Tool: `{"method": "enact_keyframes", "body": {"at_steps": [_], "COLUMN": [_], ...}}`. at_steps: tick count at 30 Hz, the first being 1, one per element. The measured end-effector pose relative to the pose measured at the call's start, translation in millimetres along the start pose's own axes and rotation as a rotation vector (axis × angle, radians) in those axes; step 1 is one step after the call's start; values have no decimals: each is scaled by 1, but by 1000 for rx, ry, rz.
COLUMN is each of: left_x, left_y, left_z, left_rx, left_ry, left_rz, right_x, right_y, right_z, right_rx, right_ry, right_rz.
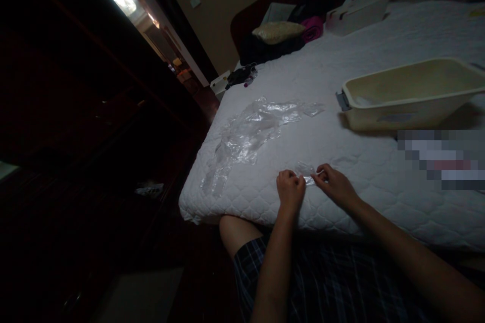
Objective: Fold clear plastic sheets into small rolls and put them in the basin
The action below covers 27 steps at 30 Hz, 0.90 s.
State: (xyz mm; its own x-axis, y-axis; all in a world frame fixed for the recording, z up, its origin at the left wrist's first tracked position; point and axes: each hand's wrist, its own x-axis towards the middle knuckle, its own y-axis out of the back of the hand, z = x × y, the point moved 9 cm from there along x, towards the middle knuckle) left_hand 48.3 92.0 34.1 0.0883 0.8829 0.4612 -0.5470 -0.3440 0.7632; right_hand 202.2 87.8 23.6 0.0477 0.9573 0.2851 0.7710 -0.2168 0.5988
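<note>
Near the front edge of the bed, a small clear plastic bag [307, 170] lies between my two hands. My left hand [290, 189] is curled with its fingers closed on the bag's left side. From the right, my right hand [333, 182] pinches the other side between thumb and fingertips. The bag looks crinkled and shiny; whether anything is inside I cannot tell. Farther left on the bed, several clear plastic bags [248, 133] are spread in a loose, overlapping pile, apart from my hands.
A cream plastic bin [401, 111] with a grey handle clip stands on the quilted white bedspread [310, 144] at right. Beside it a patch is pixelated. Toward the headboard lie a yellowish pillow-like bundle [278, 33], a magenta roll [312, 29] and a white box [358, 14].
</note>
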Motion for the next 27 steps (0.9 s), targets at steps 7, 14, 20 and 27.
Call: {"method": "enact_keyframes", "body": {"at_steps": [7, 14, 20, 27], "left_x": [-11, -20, -11, -9], "left_y": [10, -2, -4, -6], "left_z": [10, 35, 26, 20], "left_rx": [124, 41, -77, -138], "left_ry": [-108, -469, -364, -302], "left_rz": [167, 23, -49, -81], "right_x": [2, 1, -1, -20], "right_y": [-1, -3, 0, 13], "right_z": [0, 1, -6, -33], "right_rx": [-49, -53, -134, -188], "right_ry": [9, 23, 100, 393], "right_rz": [2, 1, 65, 209]}}
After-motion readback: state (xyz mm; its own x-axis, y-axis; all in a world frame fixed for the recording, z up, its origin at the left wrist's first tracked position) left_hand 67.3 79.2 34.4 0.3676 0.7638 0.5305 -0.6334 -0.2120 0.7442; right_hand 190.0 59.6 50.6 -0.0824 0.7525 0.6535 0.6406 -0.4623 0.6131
